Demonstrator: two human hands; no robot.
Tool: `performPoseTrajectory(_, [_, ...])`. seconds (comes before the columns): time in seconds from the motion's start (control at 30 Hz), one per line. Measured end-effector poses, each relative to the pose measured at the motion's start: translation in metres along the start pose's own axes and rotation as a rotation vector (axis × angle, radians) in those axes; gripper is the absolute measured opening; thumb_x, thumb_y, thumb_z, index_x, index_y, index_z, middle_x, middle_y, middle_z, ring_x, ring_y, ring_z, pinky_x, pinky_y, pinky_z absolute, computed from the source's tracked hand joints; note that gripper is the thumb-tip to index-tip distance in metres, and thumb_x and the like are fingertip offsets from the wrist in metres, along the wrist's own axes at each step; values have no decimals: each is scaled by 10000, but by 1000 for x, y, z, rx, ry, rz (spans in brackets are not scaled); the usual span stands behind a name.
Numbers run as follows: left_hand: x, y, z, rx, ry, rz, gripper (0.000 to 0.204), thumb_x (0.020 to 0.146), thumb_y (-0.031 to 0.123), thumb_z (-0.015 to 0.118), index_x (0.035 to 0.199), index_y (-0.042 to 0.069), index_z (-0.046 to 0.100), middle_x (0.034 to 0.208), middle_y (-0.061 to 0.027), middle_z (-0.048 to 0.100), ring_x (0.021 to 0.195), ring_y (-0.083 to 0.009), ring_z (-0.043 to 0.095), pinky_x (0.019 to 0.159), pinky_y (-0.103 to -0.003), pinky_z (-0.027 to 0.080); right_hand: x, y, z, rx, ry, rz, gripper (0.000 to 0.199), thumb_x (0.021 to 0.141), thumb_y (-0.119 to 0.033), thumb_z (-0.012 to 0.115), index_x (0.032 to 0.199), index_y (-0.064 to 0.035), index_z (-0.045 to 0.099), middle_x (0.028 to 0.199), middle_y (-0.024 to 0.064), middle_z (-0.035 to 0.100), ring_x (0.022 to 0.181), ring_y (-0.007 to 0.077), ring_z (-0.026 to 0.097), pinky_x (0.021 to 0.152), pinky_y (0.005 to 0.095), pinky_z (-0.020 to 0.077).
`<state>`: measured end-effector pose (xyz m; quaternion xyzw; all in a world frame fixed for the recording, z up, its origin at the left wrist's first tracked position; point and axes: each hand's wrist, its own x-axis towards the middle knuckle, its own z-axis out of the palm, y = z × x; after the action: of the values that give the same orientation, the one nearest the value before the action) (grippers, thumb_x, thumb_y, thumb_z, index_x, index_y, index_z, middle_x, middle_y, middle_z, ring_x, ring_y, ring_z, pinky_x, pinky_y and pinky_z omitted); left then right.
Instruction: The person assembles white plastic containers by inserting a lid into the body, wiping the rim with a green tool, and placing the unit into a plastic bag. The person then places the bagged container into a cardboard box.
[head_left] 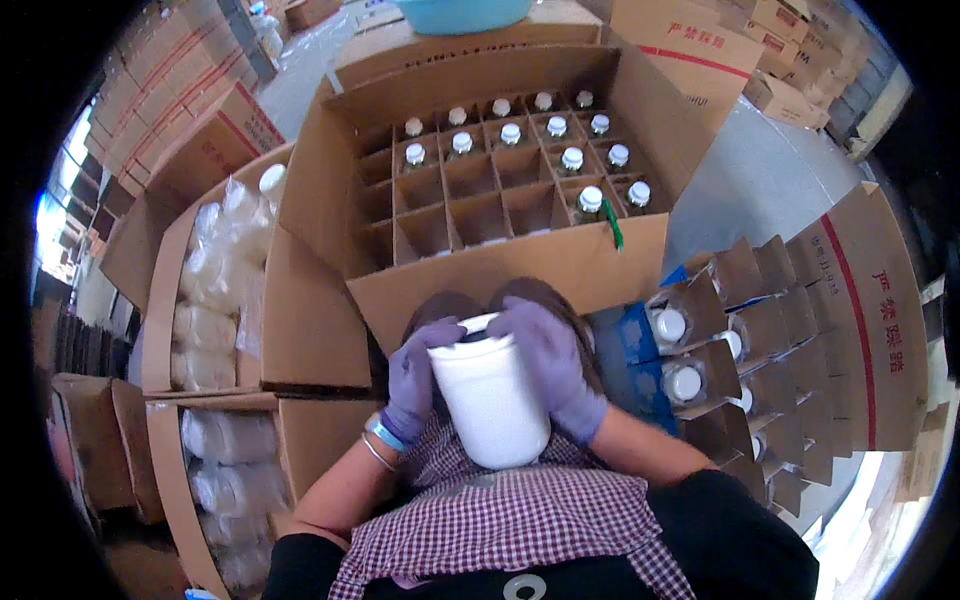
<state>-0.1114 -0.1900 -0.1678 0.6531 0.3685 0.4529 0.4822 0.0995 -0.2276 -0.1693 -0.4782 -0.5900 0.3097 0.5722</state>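
Note:
A wide white jar [490, 405] is tilted over my lap, above the checked apron [500, 520]. Its upper end points away from me. My left hand [415, 375], in a purple glove, grips the jar's left side near that end. On the other side my right hand [552, 365], gloved the same way, wraps round the top and right side. Whether the jar has a lid on cannot be told, since my fingers cover much of its top. Just beyond my knees stands an open carton [500, 255] with cardboard dividers. Clear bottles with white caps [572, 160] stand in its back and right compartments.
A green strip [613, 225] hangs over the carton's near edge. At left are two open cartons of plastic-wrapped jars [205, 340]. A tilted, divided carton [835, 330] with white-capped bottles lies at right beside a blue crate [635, 360]. A light-blue basin [465, 12] sits behind.

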Motion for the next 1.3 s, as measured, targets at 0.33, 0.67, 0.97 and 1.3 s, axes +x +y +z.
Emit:
performPoseTrajectory(0.33, [26, 25, 26, -90, -201, 188, 549, 1038, 508, 385, 1093, 9, 606, 1231, -222, 605, 1247, -383, 534, 1097, -468, 373, 125, 102, -127, -1083, 398, 143, 375, 870, -369, 702, 1063, -48, 703, 1048, 164, 676, 1026, 359, 640, 933, 464, 511])
performPoseTrajectory(0.67, [4, 84, 55, 591, -181, 434, 545, 757, 406, 775, 1123, 87, 529, 1184, -166, 551, 1087, -339, 528, 964, -494, 392, 162, 79, -211, -674, 154, 484, 387, 918, -431, 657, 935, -49, 710, 922, 144, 732, 746, 289, 711, 742, 399, 571])
performPoseTrajectory(0.97, [-34, 90, 93, 774, -63, 706, 549, 679, 577, 829, 1020, 201, 620, 1034, -19, 556, 1049, -233, 565, 947, -508, 383, 44, -124, -147, 226, -381, 896, 335, 997, -307, 606, 1163, -17, 617, 817, 38, 623, 684, 119, 659, 632, 250, 560])
performPoseTrajectory(1.3, [-55, 94, 124, 887, -216, 876, 437, 706, 564, 797, 944, 228, 651, 1011, 0, 564, 1012, -187, 575, 970, -486, 350, -21, -130, -145, -13, -101, 1191, 189, 966, -204, 565, 1000, -20, 596, 790, 66, 602, 625, 160, 650, 589, 292, 572])
